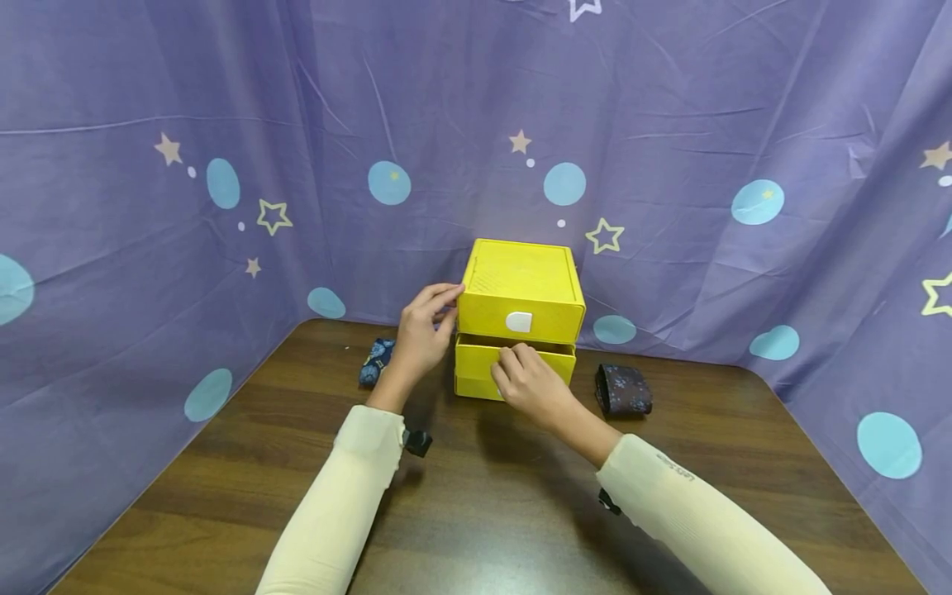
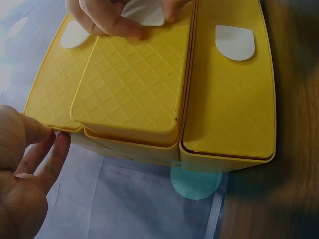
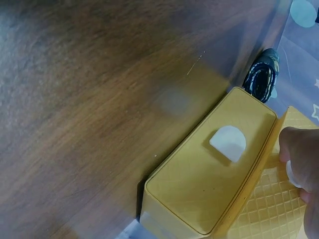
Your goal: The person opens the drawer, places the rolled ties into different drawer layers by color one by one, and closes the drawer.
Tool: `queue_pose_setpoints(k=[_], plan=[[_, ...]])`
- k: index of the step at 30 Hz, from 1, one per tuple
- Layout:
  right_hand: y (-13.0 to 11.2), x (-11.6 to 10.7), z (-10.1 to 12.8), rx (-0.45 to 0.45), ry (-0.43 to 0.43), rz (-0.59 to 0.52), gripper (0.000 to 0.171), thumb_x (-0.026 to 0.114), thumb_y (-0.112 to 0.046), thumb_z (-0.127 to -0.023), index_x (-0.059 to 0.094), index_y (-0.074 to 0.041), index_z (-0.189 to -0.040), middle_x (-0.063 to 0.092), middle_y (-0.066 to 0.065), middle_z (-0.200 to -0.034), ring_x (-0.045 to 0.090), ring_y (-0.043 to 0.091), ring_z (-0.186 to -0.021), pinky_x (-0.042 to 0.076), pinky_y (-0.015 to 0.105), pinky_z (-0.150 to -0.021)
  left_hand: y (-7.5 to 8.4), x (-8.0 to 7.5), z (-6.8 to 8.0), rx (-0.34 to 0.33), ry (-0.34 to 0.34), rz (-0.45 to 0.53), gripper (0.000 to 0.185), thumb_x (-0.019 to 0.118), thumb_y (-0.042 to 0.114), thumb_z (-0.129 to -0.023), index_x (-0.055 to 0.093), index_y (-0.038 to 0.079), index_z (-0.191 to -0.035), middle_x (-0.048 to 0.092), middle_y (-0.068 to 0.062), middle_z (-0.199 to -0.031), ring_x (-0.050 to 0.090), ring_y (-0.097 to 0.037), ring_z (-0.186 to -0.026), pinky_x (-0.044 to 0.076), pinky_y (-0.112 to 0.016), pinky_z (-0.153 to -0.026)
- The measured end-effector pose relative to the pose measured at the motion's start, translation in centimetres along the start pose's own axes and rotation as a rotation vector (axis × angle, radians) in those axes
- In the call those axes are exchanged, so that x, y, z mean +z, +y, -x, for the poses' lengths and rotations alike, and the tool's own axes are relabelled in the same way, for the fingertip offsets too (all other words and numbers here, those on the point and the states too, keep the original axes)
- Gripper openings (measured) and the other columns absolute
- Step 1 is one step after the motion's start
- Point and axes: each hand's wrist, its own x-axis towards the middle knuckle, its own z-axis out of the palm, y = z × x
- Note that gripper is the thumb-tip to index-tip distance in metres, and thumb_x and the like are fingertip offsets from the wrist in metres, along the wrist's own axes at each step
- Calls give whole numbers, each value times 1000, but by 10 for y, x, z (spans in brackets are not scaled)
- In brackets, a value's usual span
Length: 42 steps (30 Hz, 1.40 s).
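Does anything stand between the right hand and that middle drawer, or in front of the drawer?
Nothing visible, apart from the person's own hand. The right hand directly grips the white handle of the middle drawer. The dark patterned item and blue patterned item lie off to either side.

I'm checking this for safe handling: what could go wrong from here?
First, if the middle drawer is pulled much further, it might tip or drop, as it already juts out of the yellow cabinet. Second, a hard tug could skid or tilt the cabinet, since the left hand touches it only with its fingers near one edge. Third, the right hand pinches a small white handle and might slip off.
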Motion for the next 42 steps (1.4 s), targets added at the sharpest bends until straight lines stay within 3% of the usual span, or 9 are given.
queue_pose_setpoints(k=[8,42], plan=[[-2,-2,0,-6,70,13,38,30,8,-102,64,2,-87,58,15,-86,52,28,-73,46,33,-62,2,-1,0,-1,-1,9,39,65,-7,-96,68,4,-133,64,-10,-129,66,-24,-107,62,-36,-85],[-12,-18,2,-5,55,21,32,37,5,-103,66,4,-92,61,17,-90,53,29,-74,50,34,-62,4,-2,1,-22,-12,13,39,64,-7,-96,68,4,-133,64,-11,-129,66,-25,-108,62,-38,-86]])
